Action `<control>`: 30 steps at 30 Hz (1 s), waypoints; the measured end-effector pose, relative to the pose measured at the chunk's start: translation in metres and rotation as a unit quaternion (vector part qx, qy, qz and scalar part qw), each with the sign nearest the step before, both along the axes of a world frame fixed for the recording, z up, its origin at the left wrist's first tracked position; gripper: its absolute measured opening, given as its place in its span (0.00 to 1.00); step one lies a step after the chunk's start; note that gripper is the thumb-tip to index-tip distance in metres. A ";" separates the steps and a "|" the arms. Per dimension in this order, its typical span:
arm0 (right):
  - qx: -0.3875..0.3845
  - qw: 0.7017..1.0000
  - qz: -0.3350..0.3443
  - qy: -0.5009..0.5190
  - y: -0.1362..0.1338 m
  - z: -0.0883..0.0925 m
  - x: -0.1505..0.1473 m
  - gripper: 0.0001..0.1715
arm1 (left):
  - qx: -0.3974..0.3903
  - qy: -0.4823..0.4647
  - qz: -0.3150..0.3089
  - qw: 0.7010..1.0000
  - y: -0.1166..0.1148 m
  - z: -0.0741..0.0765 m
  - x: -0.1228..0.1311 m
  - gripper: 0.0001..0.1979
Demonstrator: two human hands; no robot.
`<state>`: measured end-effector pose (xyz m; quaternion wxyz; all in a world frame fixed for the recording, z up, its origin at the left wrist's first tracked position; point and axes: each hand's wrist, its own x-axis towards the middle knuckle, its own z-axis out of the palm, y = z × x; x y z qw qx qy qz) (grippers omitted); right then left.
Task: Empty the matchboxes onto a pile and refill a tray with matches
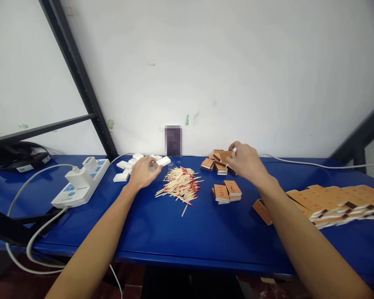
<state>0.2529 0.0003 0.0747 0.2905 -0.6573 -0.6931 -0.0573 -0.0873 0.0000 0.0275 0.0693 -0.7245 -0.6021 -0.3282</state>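
Pinching a white tray (164,160) between thumb and fingers of the left hand (142,171), right among other white trays (121,177). Clamping an orange matchbox (225,156) with the fingers of the right hand (247,162), over a loose pile of matchboxes (207,164) close to the wall (268,74). Between the two hands, on the blue tabletop (162,232), a heap of matches (180,182) — red heads mostly toward the right — with one match (185,210) poking out at the front. Nearer than the pile, a small group of boxes (226,192), stacked and printed in red. Farther right, a single tilted box (262,211) beside long rows of stacked boxes (352,195). Out on the left, a white power strip (77,185) with chargers plugged in and a white cable (37,245) looping off the near edge. Farther left, past the metal frame (101,133), a black headset (18,157). Against the wall at the back, a dark, pixelated panel (173,141).
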 end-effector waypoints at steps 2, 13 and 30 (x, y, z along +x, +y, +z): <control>-0.032 0.999 -0.023 -0.011 0.005 -0.007 0.007 0.18 | 0.011 0.031 0.054 0.998 0.003 0.000 -0.012 0.17; -0.067 0.988 -0.129 0.060 0.002 -0.023 0.014 0.24 | 0.054 0.003 0.205 0.977 0.005 0.000 -0.033 0.18; 0.094 0.995 0.042 0.015 0.001 -0.029 -0.007 0.17 | -0.029 0.205 0.042 0.977 0.004 -0.009 0.003 0.20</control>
